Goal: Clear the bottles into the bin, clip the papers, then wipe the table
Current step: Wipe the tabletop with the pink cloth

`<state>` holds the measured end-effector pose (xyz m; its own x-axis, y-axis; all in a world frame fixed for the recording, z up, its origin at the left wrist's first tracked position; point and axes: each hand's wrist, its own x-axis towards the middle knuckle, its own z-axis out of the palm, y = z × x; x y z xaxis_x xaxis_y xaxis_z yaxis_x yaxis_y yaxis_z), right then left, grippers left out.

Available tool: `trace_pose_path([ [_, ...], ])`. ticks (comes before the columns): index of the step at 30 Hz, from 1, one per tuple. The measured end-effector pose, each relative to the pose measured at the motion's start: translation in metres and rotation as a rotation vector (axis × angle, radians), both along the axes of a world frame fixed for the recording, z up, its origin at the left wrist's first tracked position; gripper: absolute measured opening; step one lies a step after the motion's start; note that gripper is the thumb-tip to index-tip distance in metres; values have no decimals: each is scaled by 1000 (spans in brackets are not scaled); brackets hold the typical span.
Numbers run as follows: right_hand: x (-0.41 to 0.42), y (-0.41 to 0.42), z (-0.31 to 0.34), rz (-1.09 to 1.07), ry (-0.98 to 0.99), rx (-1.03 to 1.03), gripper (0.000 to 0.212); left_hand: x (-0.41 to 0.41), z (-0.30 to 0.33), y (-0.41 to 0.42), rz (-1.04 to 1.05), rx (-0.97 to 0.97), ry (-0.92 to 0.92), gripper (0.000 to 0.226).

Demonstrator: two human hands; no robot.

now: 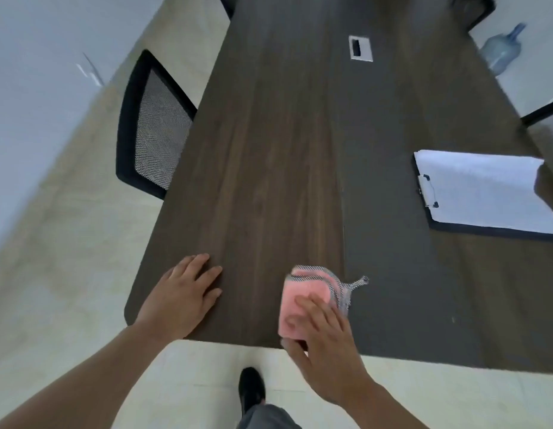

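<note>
A long dark wooden table (269, 150) runs away from me. My right hand (326, 345) presses a folded pink cloth (295, 305) with a grey striped edge onto the table near its front edge, thumb hooked under the cloth's near side. My left hand (184, 295) lies flat on the table's front left corner, fingers spread, holding nothing. A black clipboard (485, 193) with white papers under its metal clip lies at the right side of the table. No bottles stand on the table.
A black mesh office chair (151, 125) stands against the table's left side. A cable port (360, 48) sits in the table's middle, far off. A large blue water jug (502, 49) rests on the floor at the far right. My shoe (252, 387) shows below the table edge.
</note>
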<state>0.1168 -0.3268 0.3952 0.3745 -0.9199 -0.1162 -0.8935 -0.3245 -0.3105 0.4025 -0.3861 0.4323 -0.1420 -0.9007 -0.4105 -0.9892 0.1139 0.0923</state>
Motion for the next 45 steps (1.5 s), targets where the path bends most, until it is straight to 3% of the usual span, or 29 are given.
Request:
trace_pose_path([
  [2,9,-15,4,-166,45,-1,40,21,0,-19,-85,-3,-4,110],
  [6,78,-90,8,-418,102,-25,35,48,8,-70,-165,63,43,95],
  [11,185,-168,13,-500,102,158,61,83,8,-143,-399,134,-15,78],
  [15,240,-154,23,-589,74,255,64,99,8,-197,-540,178,-51,95],
  [21,277,-87,35,-906,57,309,64,101,24,-277,-736,230,-96,103],
  [26,317,-114,23,-1133,21,245,47,96,25,-344,-842,223,-118,106],
  [30,309,-211,24,-1158,70,119,38,97,18,-388,-913,227,-128,106],
  [34,302,-326,24,-1187,4,165,47,101,16,-451,-1010,221,-121,100],
  [36,314,-383,25,-1110,-7,180,52,104,18,-500,-1029,215,-121,97],
  [39,337,-415,26,-895,150,76,41,117,19,-575,-986,199,-116,95],
  [43,350,-370,14,-1150,135,196,59,144,21,-667,-1003,184,-118,82],
  [45,357,-350,17,-1416,100,181,54,150,22,-696,-1070,169,-104,75],
])
